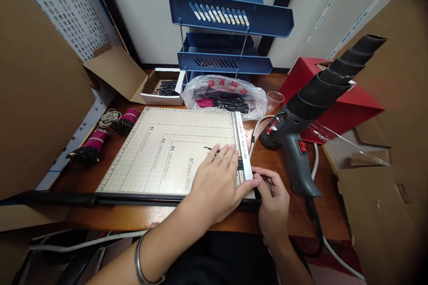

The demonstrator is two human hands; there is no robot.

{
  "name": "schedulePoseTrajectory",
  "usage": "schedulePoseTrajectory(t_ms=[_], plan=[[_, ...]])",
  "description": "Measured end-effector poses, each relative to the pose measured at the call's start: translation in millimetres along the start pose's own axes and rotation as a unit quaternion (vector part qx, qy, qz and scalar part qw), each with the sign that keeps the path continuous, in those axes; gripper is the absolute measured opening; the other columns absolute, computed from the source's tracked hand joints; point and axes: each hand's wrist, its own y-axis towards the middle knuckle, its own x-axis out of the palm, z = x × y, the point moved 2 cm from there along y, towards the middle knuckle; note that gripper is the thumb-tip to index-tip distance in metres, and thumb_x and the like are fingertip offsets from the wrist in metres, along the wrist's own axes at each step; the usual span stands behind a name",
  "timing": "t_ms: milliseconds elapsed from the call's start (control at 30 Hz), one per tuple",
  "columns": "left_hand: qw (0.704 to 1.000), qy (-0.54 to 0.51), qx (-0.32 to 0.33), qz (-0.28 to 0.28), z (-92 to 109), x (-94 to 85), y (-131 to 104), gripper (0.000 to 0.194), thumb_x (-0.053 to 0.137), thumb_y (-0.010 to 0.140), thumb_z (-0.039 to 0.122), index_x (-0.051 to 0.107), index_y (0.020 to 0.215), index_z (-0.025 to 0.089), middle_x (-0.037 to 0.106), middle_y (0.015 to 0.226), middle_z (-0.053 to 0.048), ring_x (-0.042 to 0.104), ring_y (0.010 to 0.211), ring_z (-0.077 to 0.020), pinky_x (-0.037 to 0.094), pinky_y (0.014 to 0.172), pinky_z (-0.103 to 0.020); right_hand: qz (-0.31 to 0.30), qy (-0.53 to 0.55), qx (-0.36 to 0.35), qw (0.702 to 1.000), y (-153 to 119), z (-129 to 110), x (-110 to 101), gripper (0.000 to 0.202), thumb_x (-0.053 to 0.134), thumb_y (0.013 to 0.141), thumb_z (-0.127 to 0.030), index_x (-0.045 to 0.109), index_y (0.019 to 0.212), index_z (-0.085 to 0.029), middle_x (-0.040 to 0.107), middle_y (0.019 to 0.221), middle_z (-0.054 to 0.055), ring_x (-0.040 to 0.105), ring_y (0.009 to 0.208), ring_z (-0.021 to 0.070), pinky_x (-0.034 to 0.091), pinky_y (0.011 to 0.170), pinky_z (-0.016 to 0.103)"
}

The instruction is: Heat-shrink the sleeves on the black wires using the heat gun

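Head view: cardboard sheets (36,98) wall in the desk (281,218) on the left and the right. At the back stands a blue tray rack (230,18), and to its right a red box (334,102). The paper cutter (167,151) fills the middle of the desk, its gridded board facing up, its white ruler (243,144) along the right edge and its long black arm (100,198) lying along the near edge. A grey heat gun (301,129) stands just right of the cutter, its black nozzle pointing up and to the right, its cord running off the near edge. Behind the cutter lie a clear bag (224,95) of pink and black wires and a small open white box (165,87) holding black wires; a clear cup (275,98) sits between the bag and the red box. Two pink wire bundles (107,136) and some loose rubber bands (109,117) lie left of the cutter. The left hand (217,178) rests flat and open on the board beside the ruler, fingers pressing down a few thin black wires (214,149) that poke out from under them. The right hand (272,196) sits just right of the ruler, thumb and fingers pinched together at the cutter's edge; what they pinch is too small to tell. A metal bangle (140,262) circles the left wrist.
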Motion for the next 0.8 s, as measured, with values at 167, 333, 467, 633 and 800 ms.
schedulePoseTrajectory(t_ms=[167,333,467,633,800], plan=[[0.999,0.003,-0.003,0.037,8,6.6,-1,0.086,0.016,0.105,0.065,0.049,0.148,-0.002,0.05,0.154,-0.02,0.044,0.148,-0.0287,0.028,0.126,-0.044,-0.002,-0.004,-0.006,1.0,1,-1,1,0.031,0.075,0.08,-0.048,0.07,0.09,-0.019,0.074,0.097,0.008,0.069,0.092,0.0217,0.055,0.085,0.037],[0.999,0.002,-0.001,0.034,-2,1.8,-3,0.082,0.017,0.105,0.064,0.044,0.153,0.002,0.043,0.161,-0.016,0.038,0.152,-0.0275,0.026,0.128,-0.046,0.0,0.002,0.002,1.0,0,0,0,0.031,0.075,0.08,-0.048,0.07,0.091,-0.019,0.074,0.099,0.008,0.069,0.093,0.022,0.055,0.088,0.039],[0.999,0.018,-0.012,0.028,-8,-0.5,-6,0.08,0.016,0.106,0.061,0.049,0.149,0.002,0.047,0.158,-0.016,0.038,0.152,-0.0296,0.021,0.129,-0.05,0.001,0.009,0.001,1.0,0,1,0,0.031,0.075,0.08,-0.047,0.07,0.091,-0.019,0.074,0.1,0.008,0.069,0.096,0.0228,0.054,0.092,0.041],[1.0,0.014,0.002,0.019,-4,1.9,-9,0.079,0.017,0.107,0.061,0.047,0.15,0.002,0.047,0.158,-0.016,0.038,0.151,-0.0291,0.019,0.129,-0.049,-0.002,0.001,0.001,1.0,0,1,-1,0.03,0.075,0.08,-0.047,0.07,0.092,-0.019,0.074,0.099,0.008,0.069,0.095,0.0226,0.054,0.091,0.041],[1.0,0.003,0.006,0.006,-3,3.0,-6,0.081,0.02,0.105,0.063,0.045,0.152,0.002,0.044,0.16,-0.016,0.036,0.153,-0.0283,0.019,0.13,-0.048,-0.002,-0.009,-0.005,1.0,1,-1,0,0.029,0.073,0.081,-0.046,0.071,0.093,-0.019,0.074,0.098,0.008,0.069,0.094,0.0224,0.054,0.089,0.04]])
